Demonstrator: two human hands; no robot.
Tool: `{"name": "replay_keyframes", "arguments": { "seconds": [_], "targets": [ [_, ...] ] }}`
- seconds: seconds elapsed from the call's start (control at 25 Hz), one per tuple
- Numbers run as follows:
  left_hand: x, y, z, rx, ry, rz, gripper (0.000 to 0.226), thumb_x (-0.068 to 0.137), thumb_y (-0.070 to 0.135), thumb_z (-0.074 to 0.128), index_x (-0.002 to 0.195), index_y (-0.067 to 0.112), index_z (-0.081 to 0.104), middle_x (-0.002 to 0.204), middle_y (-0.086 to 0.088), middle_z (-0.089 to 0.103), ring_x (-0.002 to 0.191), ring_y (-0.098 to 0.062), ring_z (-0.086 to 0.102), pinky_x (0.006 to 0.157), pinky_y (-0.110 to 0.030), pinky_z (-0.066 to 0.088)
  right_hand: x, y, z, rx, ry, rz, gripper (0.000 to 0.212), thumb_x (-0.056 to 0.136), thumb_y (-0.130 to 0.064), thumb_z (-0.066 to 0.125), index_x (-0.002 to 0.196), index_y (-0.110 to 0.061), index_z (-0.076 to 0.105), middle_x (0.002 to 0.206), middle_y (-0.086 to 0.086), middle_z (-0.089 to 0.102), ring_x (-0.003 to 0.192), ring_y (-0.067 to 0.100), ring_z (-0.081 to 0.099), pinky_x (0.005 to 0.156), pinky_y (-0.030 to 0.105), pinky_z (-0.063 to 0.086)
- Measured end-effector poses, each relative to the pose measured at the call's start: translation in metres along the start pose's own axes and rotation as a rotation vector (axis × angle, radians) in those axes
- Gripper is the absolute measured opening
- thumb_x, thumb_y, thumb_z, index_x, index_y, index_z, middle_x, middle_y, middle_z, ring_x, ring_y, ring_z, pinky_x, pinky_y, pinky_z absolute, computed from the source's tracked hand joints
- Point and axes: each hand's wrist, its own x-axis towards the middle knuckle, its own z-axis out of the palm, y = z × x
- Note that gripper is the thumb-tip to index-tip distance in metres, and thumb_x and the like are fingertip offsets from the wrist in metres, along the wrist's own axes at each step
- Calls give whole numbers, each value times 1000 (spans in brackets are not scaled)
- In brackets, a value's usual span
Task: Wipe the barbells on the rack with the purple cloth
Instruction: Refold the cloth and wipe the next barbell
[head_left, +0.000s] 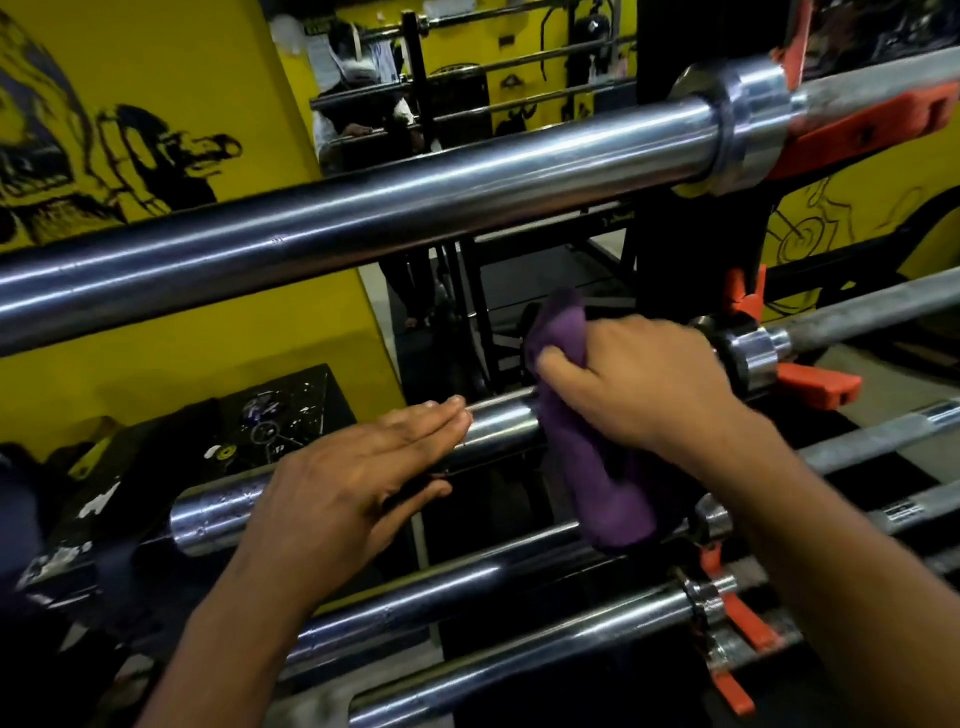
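gripping the purple cloth in our right hand, we had our fingers curled round its bunched top while the rest draped over the second barbell on the rack and hung below it. our left hand lay flat on the same sleeve, fingers straight, holding nothing, just steadying. the relation that mattered: that bar's long axis ran from lower left, its free end near the rack's left edge, up to the right toward the collar beside the orange hook. the cloth sat between our left fingertips and that collar, nearer the collar. we judged the bare shiny stretch lay leftward, under our left hand, so the right hand, already on the cloth, was the one placed to slide along the axis. lower barbells waited beneath.
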Motion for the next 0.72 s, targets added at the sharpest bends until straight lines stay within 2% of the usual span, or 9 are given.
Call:
{"name": "replay_keyframes", "arguments": {
  "seconds": [0.08, 0.16, 0.24, 0.28, 0.32, 0.4, 0.56, 0.64, 0.72],
  "targets": [
    [-1, 1, 0, -12, 9, -7, 55, 91, 40, 61, 144, 31, 51, 148, 15, 48, 134, -4, 49, 100, -32, 53, 17, -15, 5, -54, -23, -68, 54, 90, -66, 31, 87, -20, 60, 101, 13, 69, 96, 36, 66, 68, 36, 34],
    [0, 0, 0, -27, 35, -5, 50, 91, 43, 57, 140, 31, 52, 143, 11, 53, 129, -7, 54, 95, -35, 56, -1, -31, 13, -15, 88, -271, 50, 93, -64, 29, 92, -25, 60, 92, 5, 67, 91, 28, 65, 67, 32, 34],
    [-1, -1, 1, -33, 62, -13, 48, 89, 43, 57, 135, 30, 54, 137, 9, 57, 123, -11, 60, 88, -41, 60, -33, -27, 30, 160, 144, -396, 45, 97, -53, 36, 119, -23, 62, 115, 1, 67, 113, 20, 60, 95, 35, 41],
    [-1, -1, 2, -39, 59, -17, 49, 89, 42, 59, 136, 31, 54, 140, 10, 56, 124, -11, 59, 88, -42, 60, -48, -18, 40, 251, 164, -397, 51, 98, -47, 39, 136, -18, 57, 136, 4, 61, 132, 19, 51, 113, 40, 33],
    [-1, -1, 2, -53, 38, -19, 52, 89, 42, 62, 139, 33, 53, 144, 13, 53, 128, -8, 56, 91, -42, 59, -62, -10, 52, 325, 214, -366, 58, 99, -43, 39, 146, -11, 49, 151, 6, 50, 144, 20, 38, 121, 45, 23],
    [0, -1, -1, -83, 5, -26, 60, 87, 41, 66, 144, 35, 49, 147, 19, 49, 132, -6, 53, 94, -44, 57, -71, 5, 58, 341, 326, -270, 60, 99, -37, 39, 149, -4, 44, 157, 10, 42, 150, 22, 30, 124, 51, 16],
    [2, -1, -2, -116, -2, -31, 59, 88, 43, 65, 145, 35, 49, 147, 20, 49, 131, -6, 53, 92, -45, 58, -41, 31, 30, 327, 366, -76, 44, 97, -33, 38, 122, -4, 61, 121, 13, 64, 123, 27, 52, 123, 47, 21],
    [3, -1, -4, -120, 2, -38, 60, 87, 44, 65, 144, 36, 49, 147, 21, 49, 131, -5, 53, 91, -45, 58, -43, 37, 30, 454, 356, -11, 42, 98, -33, 36, 122, -7, 59, 123, 5, 61, 124, 22, 51, 123, 48, 21],
    [3, 1, -5, -120, -1, -44, 61, 86, 43, 67, 144, 36, 50, 147, 22, 48, 131, -4, 52, 92, -44, 58, -73, 27, 45, 692, 426, 112, 43, 99, -33, 39, 132, -10, 52, 131, 2, 55, 127, 22, 51, 117, 46, 33]
  ]
}}
